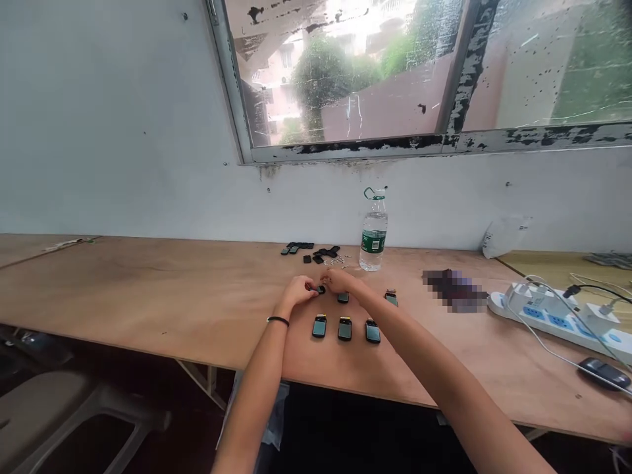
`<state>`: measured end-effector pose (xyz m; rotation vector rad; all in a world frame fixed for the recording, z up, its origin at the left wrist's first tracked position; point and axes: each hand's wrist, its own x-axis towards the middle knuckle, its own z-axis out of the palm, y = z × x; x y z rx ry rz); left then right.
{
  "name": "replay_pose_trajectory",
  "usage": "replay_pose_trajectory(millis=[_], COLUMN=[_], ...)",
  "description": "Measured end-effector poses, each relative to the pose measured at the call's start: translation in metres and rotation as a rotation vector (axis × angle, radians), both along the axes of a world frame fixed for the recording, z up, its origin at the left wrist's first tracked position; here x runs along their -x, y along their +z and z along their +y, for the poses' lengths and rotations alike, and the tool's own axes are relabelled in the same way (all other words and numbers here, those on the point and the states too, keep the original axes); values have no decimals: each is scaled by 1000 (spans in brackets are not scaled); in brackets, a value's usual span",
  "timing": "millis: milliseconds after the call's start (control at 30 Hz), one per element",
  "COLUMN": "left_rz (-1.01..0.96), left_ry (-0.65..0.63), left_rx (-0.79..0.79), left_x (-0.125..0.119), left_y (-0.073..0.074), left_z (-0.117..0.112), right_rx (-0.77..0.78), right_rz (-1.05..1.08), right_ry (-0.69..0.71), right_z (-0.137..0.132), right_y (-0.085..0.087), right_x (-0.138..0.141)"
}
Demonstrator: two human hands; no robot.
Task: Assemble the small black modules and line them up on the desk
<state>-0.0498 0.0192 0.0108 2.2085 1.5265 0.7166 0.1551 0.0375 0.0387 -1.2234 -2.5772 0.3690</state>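
Note:
My left hand (300, 290), with a black band at its wrist, is closed on a small dark device (320, 289) just above the table. My right hand (338, 280) meets it from the other side, fingers pinched at the device's top end; what they grip is too small to make out. Nearer me, several small black devices with greyish screens lie in a row, among them a left one (319, 326), a middle one (344, 329) and a right one (372, 332). Under my right wrist another device (343, 297) shows in part, and one more (391, 299) lies beyond the forearm.
Black parts (326, 252) and small silvery pieces (338, 261) lie near the wall. A large water bottle (374, 237) stands behind my hands. To the right are a blurred-out dark object (454, 289), a white power strip (553, 320) with cables, and a black mouse-like object (603, 374).

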Motion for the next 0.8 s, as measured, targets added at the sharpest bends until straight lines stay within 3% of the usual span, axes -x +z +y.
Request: replay_pose_trajectory(millis=[300,533,800], left_rz=[-46,-48,-117], left_ry=[-11,-53,7], left_rx=[36,5,41], left_x=[-1,-2,-5], left_y=[2,0,-2], left_z=[-4,-2,-7], right_rx=[47,34,37], right_rz=[72,166,210], right_ry=[-144,-176,-191], right_z=[-1,-6,-3], right_y=[-9,-15,-21], right_x=[-4,9,12])
